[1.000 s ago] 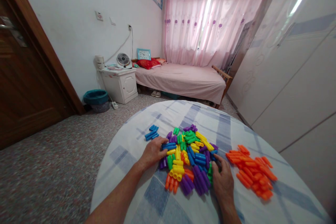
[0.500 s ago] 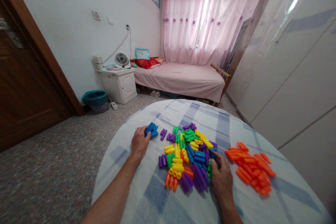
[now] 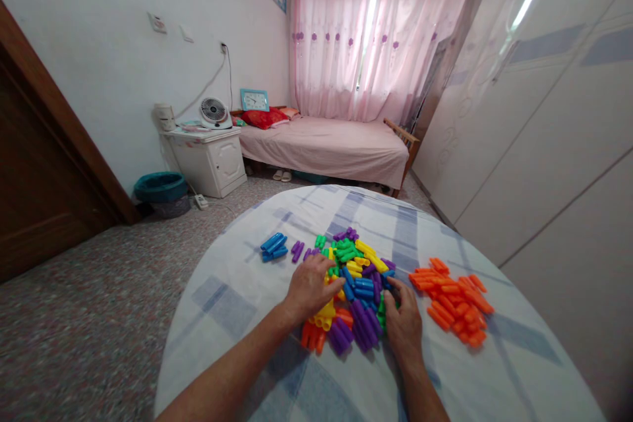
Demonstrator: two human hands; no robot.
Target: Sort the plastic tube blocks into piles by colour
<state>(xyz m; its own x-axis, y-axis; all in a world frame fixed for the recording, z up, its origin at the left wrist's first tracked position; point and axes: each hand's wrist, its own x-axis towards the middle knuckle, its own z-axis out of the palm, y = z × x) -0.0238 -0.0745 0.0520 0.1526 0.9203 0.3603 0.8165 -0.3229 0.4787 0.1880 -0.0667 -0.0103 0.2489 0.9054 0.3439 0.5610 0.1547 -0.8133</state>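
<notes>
A mixed pile of coloured plastic tube blocks (image 3: pixel 357 277) lies in the middle of a round table covered with a blue-checked cloth (image 3: pixel 237 297). My left hand (image 3: pixel 310 288) rests on the pile's left side, fingers curled over yellow and blue pieces; what they grip is hidden. My right hand (image 3: pixel 403 322) lies on the pile's right edge, fingers bent down among green and purple blocks. A small group of blue blocks (image 3: pixel 273 245) sits apart at the left, with two purple pieces (image 3: pixel 297 250) beside it. A sorted heap of orange blocks (image 3: pixel 451 302) lies to the right.
Beyond the table stand a bed with a pink cover (image 3: pixel 326 145), a white bedside cabinet (image 3: pixel 205 158) carrying a small fan (image 3: pixel 213 112), and a teal basket (image 3: pixel 161 188) on the speckled floor. White wardrobe doors (image 3: pixel 544 145) line the right; a brown door (image 3: pixel 39 198) is at left.
My left hand carried blue blocks out to the small blue group at the left, let them go, and has come back onto the pile. My right hand has barely shifted.
</notes>
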